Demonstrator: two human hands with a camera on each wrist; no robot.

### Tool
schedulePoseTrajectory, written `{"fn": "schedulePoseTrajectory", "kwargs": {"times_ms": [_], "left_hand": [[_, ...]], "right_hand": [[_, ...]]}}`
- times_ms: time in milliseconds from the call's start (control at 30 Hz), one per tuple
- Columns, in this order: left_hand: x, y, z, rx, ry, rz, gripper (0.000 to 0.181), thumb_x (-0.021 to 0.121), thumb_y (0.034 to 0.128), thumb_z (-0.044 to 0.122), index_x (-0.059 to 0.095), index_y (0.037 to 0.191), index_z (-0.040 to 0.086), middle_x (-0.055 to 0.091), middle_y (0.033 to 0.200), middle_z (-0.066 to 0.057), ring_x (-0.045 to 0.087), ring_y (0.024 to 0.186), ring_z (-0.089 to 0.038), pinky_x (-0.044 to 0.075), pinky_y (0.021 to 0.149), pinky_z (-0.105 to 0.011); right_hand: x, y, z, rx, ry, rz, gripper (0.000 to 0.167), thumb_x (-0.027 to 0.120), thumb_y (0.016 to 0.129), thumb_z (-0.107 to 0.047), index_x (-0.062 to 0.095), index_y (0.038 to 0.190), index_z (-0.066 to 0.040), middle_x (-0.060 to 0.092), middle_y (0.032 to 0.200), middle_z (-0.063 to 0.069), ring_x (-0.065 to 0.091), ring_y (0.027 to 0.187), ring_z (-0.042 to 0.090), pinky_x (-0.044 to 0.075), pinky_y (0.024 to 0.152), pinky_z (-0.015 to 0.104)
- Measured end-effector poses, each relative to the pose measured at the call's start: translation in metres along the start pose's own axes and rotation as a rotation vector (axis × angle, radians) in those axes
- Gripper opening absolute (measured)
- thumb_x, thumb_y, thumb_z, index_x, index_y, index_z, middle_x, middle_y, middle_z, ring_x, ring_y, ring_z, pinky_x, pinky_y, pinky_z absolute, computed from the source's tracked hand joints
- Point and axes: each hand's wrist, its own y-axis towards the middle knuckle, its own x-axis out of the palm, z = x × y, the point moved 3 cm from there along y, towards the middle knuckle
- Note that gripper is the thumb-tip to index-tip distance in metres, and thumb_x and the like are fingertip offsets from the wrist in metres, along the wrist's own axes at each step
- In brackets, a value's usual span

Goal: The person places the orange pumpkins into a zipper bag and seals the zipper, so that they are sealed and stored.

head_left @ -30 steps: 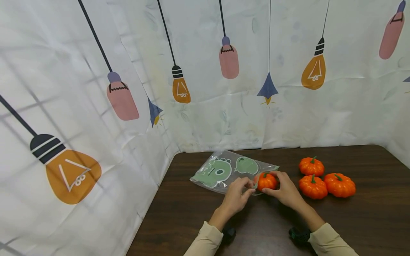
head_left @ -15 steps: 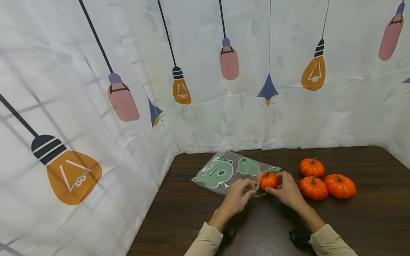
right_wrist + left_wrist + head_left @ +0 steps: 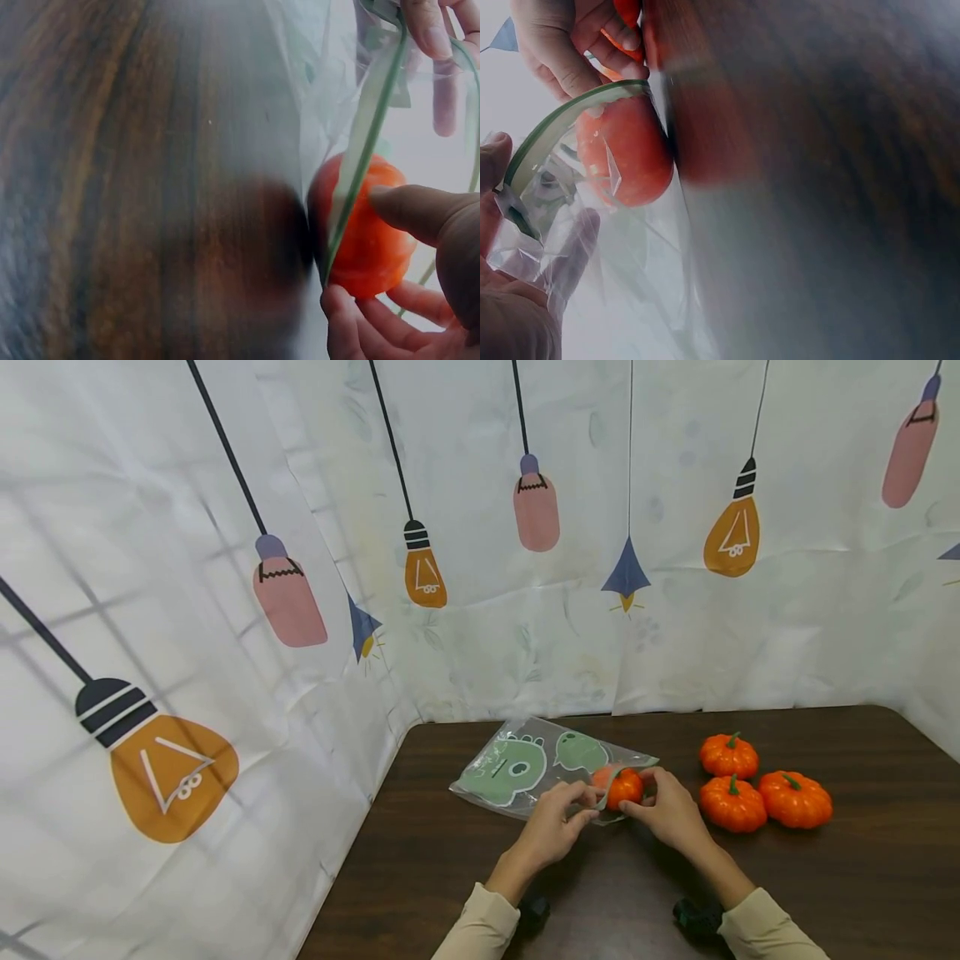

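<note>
A clear zip bag (image 3: 491, 768) with a green rim and green cartoon prints lies on the table. My left hand (image 3: 553, 822) pinches the bag's rim, with a finger inside the plastic in the left wrist view. My right hand (image 3: 672, 810) holds a small orange toy pumpkin (image 3: 626, 788) at the bag's mouth, thumb on one side and fingers curled below. Part of the pumpkin (image 3: 630, 154) shows through the plastic; the rest is outside the rim. In the right wrist view the green rim (image 3: 367, 150) crosses in front of the pumpkin.
On the dark wooden table (image 3: 885, 868), three more toy pumpkins stand to the right: one behind (image 3: 729, 755), one in front (image 3: 733, 803) and one at the right (image 3: 795, 799). A patterned white curtain (image 3: 510, 643) hangs behind and at the left.
The pumpkin in my right hand has gone slightly left, further into the bag's mouth, and the rim now covers more of it. My left hand keeps its grip on the rim.
</note>
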Motion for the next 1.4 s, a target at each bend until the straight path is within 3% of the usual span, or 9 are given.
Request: {"fn": "schedulePoseTrajectory", "kwargs": {"times_ms": [267,567,667,867,1033,1200,1400], "left_hand": [[0.001,0.000,0.000,0.002,-0.023,-0.035,0.011,0.073,0.0938,0.013,0.062,0.094,0.016,0.075,0.122,0.002,0.060,0.090,-0.011,0.040,0.074,-0.014],[-0.002,0.001,0.004,0.022,0.154,-0.024,0.012,0.077,0.0890,0.015,0.066,0.093,0.018,0.073,0.100,0.005,0.062,0.092,-0.012,0.047,0.085,-0.020],[-0.004,0.001,0.007,-0.022,0.268,-0.029,0.013,0.079,0.0865,0.021,0.067,0.092,0.022,0.068,0.094,0.007,0.058,0.089,-0.010,0.044,0.082,-0.023],[-0.006,-0.003,0.013,-0.196,0.501,-0.071,0.022,0.080,0.0799,0.037,0.066,0.089,0.024,0.053,0.083,0.008,0.050,0.071,-0.007,0.039,0.061,-0.022],[-0.004,-0.008,0.019,-0.339,0.591,-0.124,0.029,0.077,0.0821,0.044,0.065,0.097,0.023,0.056,0.088,0.002,0.056,0.069,-0.015,0.043,0.057,-0.030],[0.002,-0.012,0.025,-0.425,0.582,-0.149,0.028,0.073,0.0877,0.041,0.068,0.105,0.021,0.059,0.101,-0.009,0.062,0.084,-0.030,0.050,0.063,-0.042],[0.005,-0.013,0.024,-0.398,0.450,-0.119,0.017,0.075,0.0868,0.026,0.068,0.102,0.020,0.056,0.097,-0.006,0.056,0.089,-0.024,0.048,0.068,-0.036]], "right_hand": [[-0.001,0.000,-0.001,0.040,-0.019,0.031,0.069,0.084,0.083,-0.038,0.053,0.127,0.005,0.060,0.121,0.027,0.059,0.082,0.021,0.048,0.067,0.031],[-0.002,0.000,0.002,0.034,-0.030,0.004,0.065,0.082,0.085,-0.042,0.053,0.122,0.003,0.063,0.114,0.023,0.063,0.093,0.029,0.053,0.077,0.046],[-0.002,0.000,0.002,0.039,-0.035,0.000,0.065,0.082,0.085,-0.042,0.053,0.123,0.003,0.064,0.113,0.023,0.063,0.094,0.030,0.053,0.078,0.047],[-0.003,0.000,0.003,0.048,-0.042,-0.011,0.065,0.081,0.085,-0.044,0.053,0.123,0.001,0.064,0.111,0.019,0.061,0.089,0.026,0.050,0.073,0.041],[-0.003,0.000,0.004,0.046,-0.044,-0.023,0.065,0.081,0.085,-0.045,0.054,0.122,0.001,0.064,0.108,0.016,0.060,0.087,0.024,0.048,0.071,0.038],[-0.003,0.000,0.005,0.045,-0.048,-0.028,0.064,0.081,0.085,-0.045,0.054,0.121,0.001,0.064,0.106,0.014,0.060,0.086,0.024,0.048,0.070,0.037],[-0.003,0.000,0.005,0.057,-0.046,-0.042,0.064,0.080,0.085,-0.045,0.053,0.122,0.000,0.065,0.107,0.015,0.060,0.086,0.024,0.049,0.070,0.038]]}}
